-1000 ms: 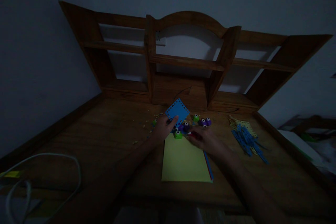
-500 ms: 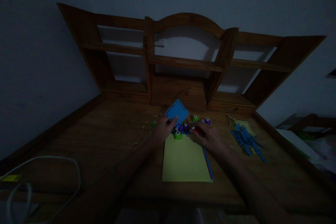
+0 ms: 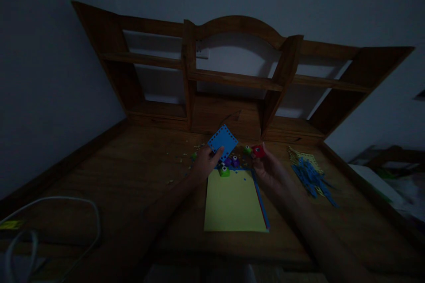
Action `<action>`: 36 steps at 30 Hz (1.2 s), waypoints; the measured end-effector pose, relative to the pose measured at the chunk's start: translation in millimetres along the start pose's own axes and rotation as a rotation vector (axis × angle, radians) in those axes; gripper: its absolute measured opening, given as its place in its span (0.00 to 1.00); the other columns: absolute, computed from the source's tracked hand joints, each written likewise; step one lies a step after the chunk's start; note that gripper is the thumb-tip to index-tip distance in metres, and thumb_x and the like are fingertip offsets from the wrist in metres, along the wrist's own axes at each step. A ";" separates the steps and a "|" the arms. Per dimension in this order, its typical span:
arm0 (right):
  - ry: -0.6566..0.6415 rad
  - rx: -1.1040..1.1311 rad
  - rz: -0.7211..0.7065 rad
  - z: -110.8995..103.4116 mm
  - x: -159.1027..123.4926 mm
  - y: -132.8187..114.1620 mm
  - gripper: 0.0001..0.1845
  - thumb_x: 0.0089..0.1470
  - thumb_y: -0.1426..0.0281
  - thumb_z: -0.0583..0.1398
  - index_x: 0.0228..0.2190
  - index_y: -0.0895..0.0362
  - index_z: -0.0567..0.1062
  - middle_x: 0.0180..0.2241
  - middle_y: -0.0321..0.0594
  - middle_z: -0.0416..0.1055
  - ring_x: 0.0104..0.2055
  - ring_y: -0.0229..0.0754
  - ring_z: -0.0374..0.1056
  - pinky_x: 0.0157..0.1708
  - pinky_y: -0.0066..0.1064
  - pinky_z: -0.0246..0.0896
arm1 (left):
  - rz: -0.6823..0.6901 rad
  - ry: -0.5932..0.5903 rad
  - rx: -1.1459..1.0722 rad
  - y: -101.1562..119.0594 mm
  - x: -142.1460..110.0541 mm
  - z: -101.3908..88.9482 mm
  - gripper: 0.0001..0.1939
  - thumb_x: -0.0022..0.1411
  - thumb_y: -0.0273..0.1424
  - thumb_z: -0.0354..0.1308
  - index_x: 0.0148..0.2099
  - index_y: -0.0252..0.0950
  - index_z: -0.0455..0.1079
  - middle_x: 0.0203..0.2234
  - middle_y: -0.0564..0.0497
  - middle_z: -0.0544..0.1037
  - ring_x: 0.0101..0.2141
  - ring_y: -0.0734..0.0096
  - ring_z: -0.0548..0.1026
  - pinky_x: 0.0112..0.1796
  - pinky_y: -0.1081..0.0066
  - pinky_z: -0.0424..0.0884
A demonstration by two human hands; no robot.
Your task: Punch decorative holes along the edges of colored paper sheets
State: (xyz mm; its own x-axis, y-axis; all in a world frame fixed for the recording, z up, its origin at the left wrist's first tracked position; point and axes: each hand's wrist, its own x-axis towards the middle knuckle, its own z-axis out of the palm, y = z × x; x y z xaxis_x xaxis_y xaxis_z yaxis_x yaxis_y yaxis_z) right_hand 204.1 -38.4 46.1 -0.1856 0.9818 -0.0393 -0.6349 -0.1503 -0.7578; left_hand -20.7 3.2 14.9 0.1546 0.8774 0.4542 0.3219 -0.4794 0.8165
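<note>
My left hand point(image 3: 205, 160) pinches a blue paper square point(image 3: 223, 142) by its near corner, thumb on top; small holes run along the square's edges. A small red hole punch point(image 3: 258, 151) is in the fingers of my right hand point(image 3: 270, 168), raised to the right of the paper and apart from it. Below the square, a green punch with an eye point(image 3: 225, 171) rests at the top of a yellow paper sheet point(image 3: 235, 203). Purple punches point(image 3: 235, 161) sit just behind it. Another green punch point(image 3: 247, 150) stands close to my right hand.
Blue and red sheets show under the yellow one. Blue paper strips point(image 3: 312, 176) and a holed yellow piece point(image 3: 312, 162) lie at the right. Tiny paper bits dot the desk point(image 3: 142, 163). A wooden shelf point(image 3: 232, 78) rises behind; a white cable point(image 3: 96, 216) loops at the left.
My right hand has moved right and up from beside the green punch and turned over, bringing the red punch into plain view. My left hand holds the blue square almost still.
</note>
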 end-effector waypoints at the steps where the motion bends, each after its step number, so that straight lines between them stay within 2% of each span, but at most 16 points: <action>1: 0.009 -0.018 0.007 3.7 -1.8 0.6 0.10 0.55 0.62 0.60 0.33 0.57 0.72 0.30 0.34 0.73 0.26 0.31 0.68 0.24 0.19 0.67 | 0.001 -0.001 0.003 0.5 0.1 -0.4 0.17 0.62 0.42 0.50 0.27 0.35 0.66 0.24 0.51 0.73 0.27 0.70 0.70 0.29 0.73 0.65; 4: 0.021 -0.028 0.017 18.5 -9.6 0.5 0.08 0.54 0.64 0.61 0.33 0.56 0.73 0.30 0.34 0.73 0.27 0.32 0.68 0.26 0.22 0.67 | 0.000 0.005 0.009 1.1 0.1 -0.6 0.17 0.62 0.42 0.50 0.28 0.35 0.67 0.25 0.51 0.74 0.29 0.68 0.71 0.31 0.72 0.66; 7: 0.025 0.008 -0.028 33.5 -20.0 -3.5 0.07 0.51 0.67 0.64 0.34 0.53 0.73 0.33 0.33 0.74 0.33 0.34 0.70 0.33 0.24 0.69 | -0.006 0.004 -0.005 -0.1 -0.1 0.2 0.17 0.62 0.42 0.50 0.28 0.35 0.67 0.25 0.51 0.74 0.28 0.69 0.71 0.30 0.73 0.65; 9: 0.007 0.040 -0.011 42.7 -27.9 -7.3 0.08 0.51 0.66 0.64 0.34 0.54 0.73 0.35 0.35 0.74 0.35 0.35 0.71 0.37 0.25 0.70 | -0.005 0.000 -0.015 -1.3 0.0 0.9 0.17 0.62 0.42 0.50 0.28 0.35 0.67 0.24 0.51 0.73 0.28 0.70 0.70 0.29 0.73 0.65; 12: -0.050 0.083 0.055 57.5 -40.3 -12.0 0.11 0.55 0.62 0.60 0.34 0.57 0.73 0.34 0.38 0.73 0.34 0.35 0.71 0.35 0.24 0.71 | -0.002 -0.003 -0.017 -2.2 0.6 1.6 0.18 0.62 0.42 0.51 0.28 0.34 0.66 0.23 0.52 0.73 0.27 0.70 0.70 0.29 0.73 0.65; 17: -0.146 0.174 0.053 84.7 -59.1 -14.6 0.10 0.57 0.64 0.58 0.35 0.58 0.73 0.32 0.39 0.72 0.31 0.31 0.69 0.33 0.16 0.69 | -0.001 0.008 -0.008 -2.4 2.4 0.4 0.17 0.62 0.42 0.51 0.29 0.34 0.68 0.25 0.51 0.74 0.27 0.70 0.70 0.29 0.74 0.65; 20: -0.180 0.120 0.015 97.1 -68.4 -13.8 0.12 0.57 0.62 0.58 0.36 0.58 0.74 0.35 0.40 0.72 0.32 0.31 0.69 0.32 0.15 0.68 | -0.001 -0.007 0.018 -4.3 3.3 -0.8 0.18 0.62 0.43 0.50 0.29 0.34 0.68 0.24 0.52 0.73 0.26 0.70 0.70 0.28 0.74 0.64; 23: -0.130 -0.045 -0.084 100.7 -73.4 -14.0 0.13 0.55 0.61 0.59 0.38 0.56 0.75 0.35 0.41 0.72 0.33 0.34 0.69 0.34 0.20 0.69 | 0.013 -0.005 0.030 -6.4 3.5 -0.6 0.18 0.62 0.43 0.51 0.30 0.34 0.69 0.24 0.52 0.73 0.26 0.71 0.69 0.28 0.74 0.63; 26: -0.058 -0.353 -0.248 88.3 -68.9 -15.3 0.15 0.52 0.60 0.61 0.40 0.54 0.75 0.33 0.40 0.72 0.31 0.37 0.68 0.32 0.27 0.68 | 0.018 0.011 0.005 -6.3 3.0 0.3 0.18 0.62 0.42 0.51 0.29 0.33 0.68 0.24 0.52 0.72 0.26 0.71 0.68 0.28 0.74 0.63; 29: 0.067 -0.863 -0.480 56.9 -54.9 -12.4 0.15 0.45 0.64 0.67 0.38 0.51 0.77 0.33 0.39 0.72 0.33 0.41 0.67 0.34 0.32 0.66 | 0.004 0.013 -0.011 -4.3 2.7 0.1 0.18 0.61 0.42 0.51 0.27 0.34 0.66 0.22 0.53 0.71 0.25 0.72 0.67 0.27 0.75 0.62; 30: 0.071 -1.034 -0.510 43.6 -49.6 -9.8 0.14 0.44 0.65 0.67 0.37 0.51 0.77 0.35 0.40 0.72 0.35 0.43 0.67 0.36 0.35 0.65 | 0.001 0.010 -0.018 -3.6 2.7 -0.2 0.18 0.61 0.42 0.51 0.26 0.34 0.65 0.21 0.54 0.70 0.24 0.72 0.67 0.26 0.75 0.61; 32: 0.001 -1.261 -0.496 17.6 -40.4 -3.2 0.12 0.46 0.65 0.66 0.36 0.51 0.78 0.34 0.40 0.73 0.35 0.45 0.67 0.37 0.38 0.63 | 0.001 0.007 -0.037 -2.5 2.8 -0.8 0.19 0.61 0.43 0.51 0.26 0.34 0.64 0.20 0.54 0.69 0.23 0.73 0.66 0.26 0.76 0.61; 34: -0.144 -1.380 -0.427 -1.6 -35.1 2.4 0.11 0.47 0.65 0.65 0.35 0.52 0.78 0.33 0.41 0.74 0.36 0.46 0.68 0.38 0.39 0.62 | -0.003 0.012 -0.055 -1.7 2.9 -1.0 0.19 0.60 0.43 0.51 0.25 0.34 0.63 0.20 0.54 0.68 0.23 0.73 0.65 0.25 0.76 0.60; 36: -0.111 -1.403 -0.445 -9.6 -33.6 4.4 0.12 0.49 0.65 0.63 0.38 0.52 0.77 0.36 0.42 0.74 0.38 0.47 0.68 0.39 0.38 0.62 | -0.009 0.016 -0.066 -1.1 3.0 -0.8 0.19 0.60 0.43 0.51 0.25 0.34 0.63 0.19 0.54 0.67 0.23 0.74 0.64 0.25 0.76 0.60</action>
State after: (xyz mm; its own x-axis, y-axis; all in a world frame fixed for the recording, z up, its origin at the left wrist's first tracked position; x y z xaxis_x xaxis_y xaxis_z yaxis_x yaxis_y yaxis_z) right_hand 214.7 -71.0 37.8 -0.2710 0.8925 0.3605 0.5633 0.4507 -0.6925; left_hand -21.3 6.3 15.7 0.1366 0.8817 0.4516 0.2606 -0.4718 0.8423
